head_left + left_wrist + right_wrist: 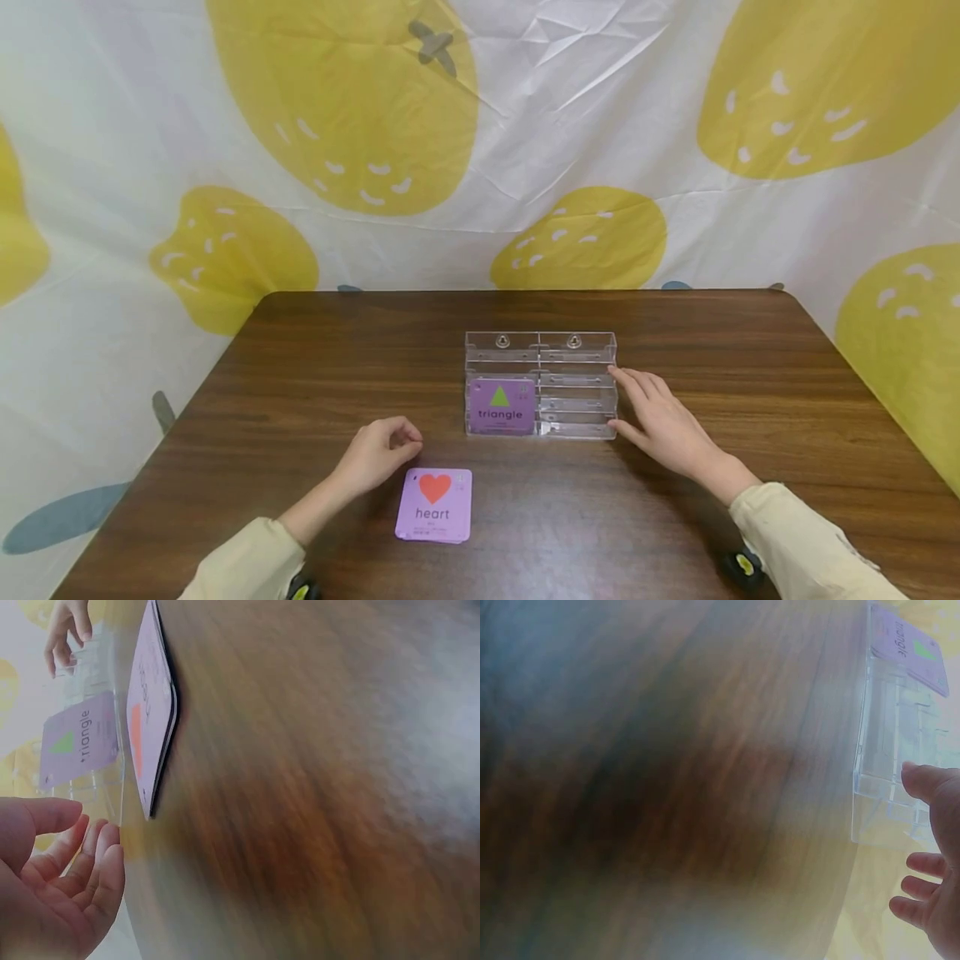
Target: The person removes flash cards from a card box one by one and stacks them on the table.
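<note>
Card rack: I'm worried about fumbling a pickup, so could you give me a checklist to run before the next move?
1. Triangle card in the rack's lowest left pocket: ok.
2. Rack's right column free of cards: ok.
3. Right hand at the rack's right side: ok.
4. Left hand empty: ok.
5. Heart card in hand: not ok, lies face-up on the table.
6. Number of cards under it: cannot tell.

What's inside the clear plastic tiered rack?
A purple square card with a green triangle shows in the front left pocket of the rack; anything directly behind that card is covered.
</note>
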### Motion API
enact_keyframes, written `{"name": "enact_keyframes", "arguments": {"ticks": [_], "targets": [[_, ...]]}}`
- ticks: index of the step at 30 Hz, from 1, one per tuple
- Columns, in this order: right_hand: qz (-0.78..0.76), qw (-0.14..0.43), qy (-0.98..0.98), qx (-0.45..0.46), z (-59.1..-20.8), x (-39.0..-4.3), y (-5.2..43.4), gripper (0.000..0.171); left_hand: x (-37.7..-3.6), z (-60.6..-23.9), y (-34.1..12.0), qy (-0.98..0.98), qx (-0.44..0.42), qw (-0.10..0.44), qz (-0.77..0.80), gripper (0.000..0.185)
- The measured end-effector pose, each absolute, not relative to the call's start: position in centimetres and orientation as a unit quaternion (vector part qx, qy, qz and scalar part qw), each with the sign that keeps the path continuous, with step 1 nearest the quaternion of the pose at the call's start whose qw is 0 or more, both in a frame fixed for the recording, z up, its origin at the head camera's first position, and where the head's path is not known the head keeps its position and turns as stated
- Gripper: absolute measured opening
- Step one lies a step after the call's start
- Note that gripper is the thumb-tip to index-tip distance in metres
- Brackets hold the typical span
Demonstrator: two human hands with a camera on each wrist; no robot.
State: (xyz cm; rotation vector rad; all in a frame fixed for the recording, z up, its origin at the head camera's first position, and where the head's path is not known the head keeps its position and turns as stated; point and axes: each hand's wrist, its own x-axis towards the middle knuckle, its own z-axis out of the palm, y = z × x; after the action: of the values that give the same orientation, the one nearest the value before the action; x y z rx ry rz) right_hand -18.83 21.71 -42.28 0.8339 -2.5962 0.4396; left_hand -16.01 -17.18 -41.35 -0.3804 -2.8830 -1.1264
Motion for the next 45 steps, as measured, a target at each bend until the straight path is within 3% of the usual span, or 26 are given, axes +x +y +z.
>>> {"name": "enact_keyframes", "arguments": {"ticks": [14,45], "targets": [[0.157,0.186,-0.924,0.293,-42.4,-18.9,21.7,0.072,-16.9,-40.5,-15.1,-0.896,-0.147,-0.012,-0.419,0.01],[0.158,0.177,-0.927,0.289,-42.5,-18.8,21.8,0.073,-20.0,-40.6,-12.0,-0.838,-0.116,0.038,-0.532,0.025]]}}
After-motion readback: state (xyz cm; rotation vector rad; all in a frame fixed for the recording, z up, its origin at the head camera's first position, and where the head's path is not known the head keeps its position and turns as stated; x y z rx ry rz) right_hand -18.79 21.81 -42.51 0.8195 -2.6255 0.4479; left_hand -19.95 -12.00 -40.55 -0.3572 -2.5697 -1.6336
